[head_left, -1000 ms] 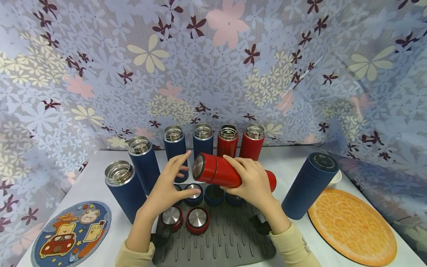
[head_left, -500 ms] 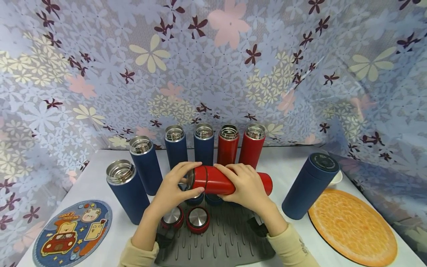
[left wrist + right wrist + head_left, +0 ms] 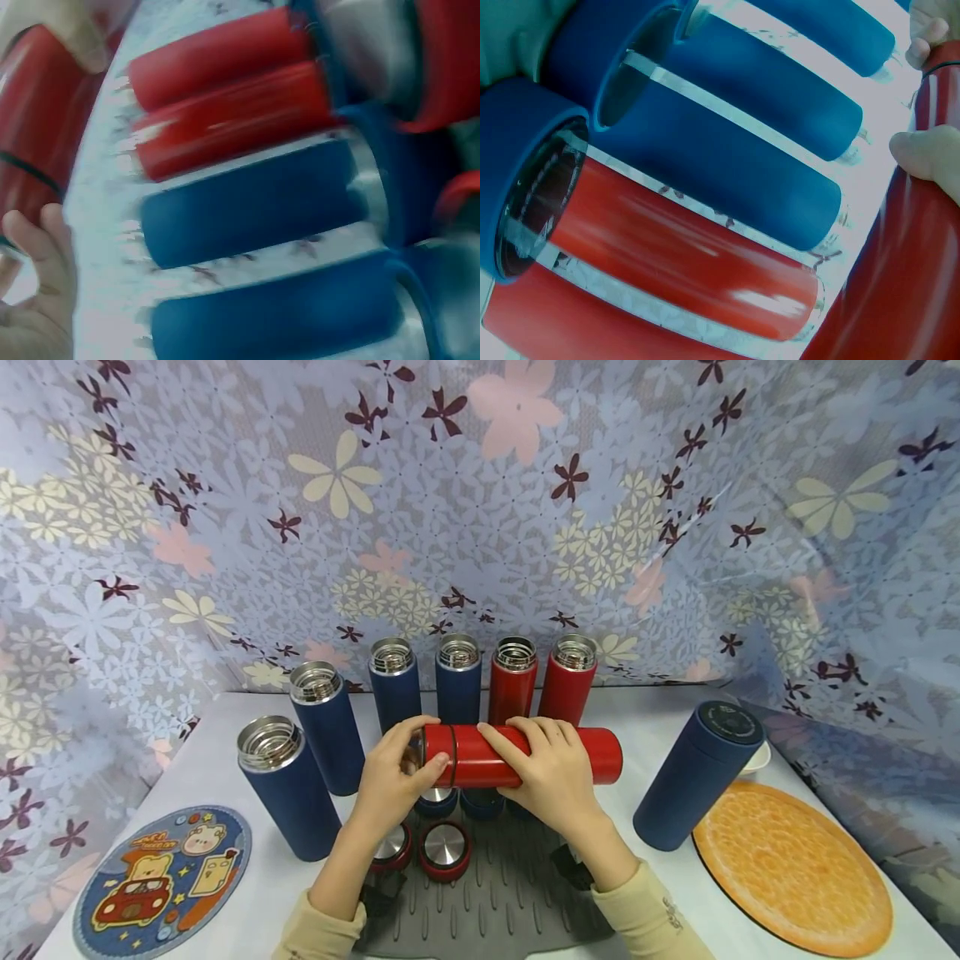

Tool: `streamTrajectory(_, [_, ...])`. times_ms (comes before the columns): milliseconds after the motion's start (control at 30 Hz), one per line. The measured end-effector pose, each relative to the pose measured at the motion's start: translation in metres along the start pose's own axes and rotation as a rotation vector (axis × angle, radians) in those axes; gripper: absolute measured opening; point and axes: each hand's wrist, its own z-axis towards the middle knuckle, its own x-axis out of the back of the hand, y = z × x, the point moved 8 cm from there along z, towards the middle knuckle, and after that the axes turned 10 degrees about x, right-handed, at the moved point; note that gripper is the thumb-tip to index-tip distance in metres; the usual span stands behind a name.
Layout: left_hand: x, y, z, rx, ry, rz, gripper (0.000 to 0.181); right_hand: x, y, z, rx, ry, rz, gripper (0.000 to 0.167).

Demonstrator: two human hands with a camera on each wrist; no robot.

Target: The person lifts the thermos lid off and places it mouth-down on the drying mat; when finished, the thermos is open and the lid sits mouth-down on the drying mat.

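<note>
A red thermos (image 3: 602,756) is held sideways in the air above a grey ridged mat (image 3: 495,902). My right hand (image 3: 557,772) grips its body. At the other end, the fingers and thumb of my left hand (image 3: 388,777) hold the thermos's red lid (image 3: 439,742), which sits against the body with a dark seam between them. In the left wrist view, the left fingers curl at the lid end of the red thermos (image 3: 45,105). The right wrist view has the thermos body (image 3: 900,277) along its right side, the right thumb lying across it.
Behind stand lidless blue bottles (image 3: 394,689) and two lidless red bottles (image 3: 567,689); more blue ones (image 3: 288,802) stand left. Red lids (image 3: 444,852) and blue lids (image 3: 437,803) lie on the mat. Right are a capped blue bottle (image 3: 686,793), a pizza-print mat (image 3: 795,868) and a white bowl (image 3: 757,760).
My left hand has come from apart to the lid end and taken hold of it. The tilted thermos has levelled out to nearly horizontal, still in my right hand.
</note>
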Motion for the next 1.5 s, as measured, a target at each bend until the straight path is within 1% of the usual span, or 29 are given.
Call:
streamTrajectory(33, [0.0,-0.001,0.0,0.03,-0.011,0.0,0.045,0.001,0.0,0.0,0.007,0.006,-0.017,0.08])
streamTrajectory(100, [-0.001,0.001,-0.001,0.06,-0.055,0.01,0.048,0.003,0.001,0.001,0.016,0.017,-0.022,0.081])
streamTrajectory(200, [-0.003,0.002,-0.002,0.064,-0.167,0.007,0.061,0.004,0.001,0.001,0.032,0.017,-0.025,0.08])
streamTrajectory(267, [-0.005,0.004,-0.003,0.029,-0.247,0.007,0.076,0.004,0.001,0.001,0.041,0.013,-0.027,0.08])
streamTrajectory(333, [-0.006,0.006,-0.004,-0.033,-0.315,-0.006,0.089,0.004,0.001,0.001,0.047,0.009,-0.029,0.08])
streamTrajectory(367, [-0.005,0.007,-0.005,-0.063,-0.338,-0.016,0.093,0.004,0.001,0.001,0.048,0.008,-0.028,0.08])
streamTrajectory(400, [-0.004,0.009,-0.005,-0.098,-0.349,-0.026,0.092,0.004,0.002,0.001,0.049,0.007,-0.027,0.08])
streamTrajectory(467, [-0.002,0.012,-0.005,-0.158,-0.348,-0.046,0.083,0.004,0.002,0.0,0.045,0.007,-0.024,0.08])
streamTrajectory(533, [0.001,0.015,-0.004,-0.195,-0.337,-0.063,0.073,0.004,0.003,0.0,0.042,0.01,-0.022,0.081])
streamTrajectory(600, [0.004,0.016,-0.004,-0.212,-0.321,-0.072,0.066,0.004,0.004,0.0,0.041,0.013,-0.017,0.082])
streamTrajectory(667, [0.005,0.016,-0.003,-0.202,-0.311,-0.075,0.064,0.004,0.004,0.001,0.044,0.015,-0.013,0.082])
streamTrajectory(767, [0.006,0.012,-0.002,-0.145,-0.307,-0.074,0.065,0.003,0.003,0.001,0.052,0.017,-0.015,0.083])
streamTrajectory(933, [0.005,0.001,0.0,-0.003,-0.304,-0.047,0.066,0.003,0.003,0.002,0.064,0.015,-0.021,0.085])
streamTrajectory(1067, [0.002,-0.009,0.002,0.105,-0.318,-0.036,0.06,0.002,0.002,0.002,0.072,0.006,-0.019,0.085])
streamTrajectory(1167, [-0.002,-0.014,0.003,0.147,-0.334,-0.012,0.054,0.001,0.002,0.001,0.076,-0.014,-0.019,0.084])
streamTrajectory(1200, [-0.003,-0.015,0.003,0.155,-0.345,-0.018,0.054,0.0,0.002,0.001,0.076,-0.02,-0.017,0.083])
streamTrajectory(1267, [-0.003,-0.015,0.002,0.141,-0.361,-0.022,0.061,-0.001,0.002,0.0,0.075,-0.032,-0.009,0.082])
streamTrajectory(1333, [-0.004,-0.013,0.001,0.102,-0.384,-0.05,0.071,-0.003,0.002,-0.001,0.073,-0.041,-0.002,0.082])
streamTrajectory(1400, [-0.003,-0.009,0.0,0.041,-0.403,-0.092,0.078,-0.003,0.002,-0.002,0.072,-0.047,0.004,0.082])
streamTrajectory(1433, [-0.003,-0.006,-0.001,0.004,-0.406,-0.098,0.08,-0.003,0.003,-0.002,0.072,-0.05,0.006,0.082])
streamTrajectory(1500, [-0.002,-0.003,-0.001,-0.049,-0.412,-0.119,0.075,-0.004,0.003,-0.003,0.072,-0.056,0.005,0.082])
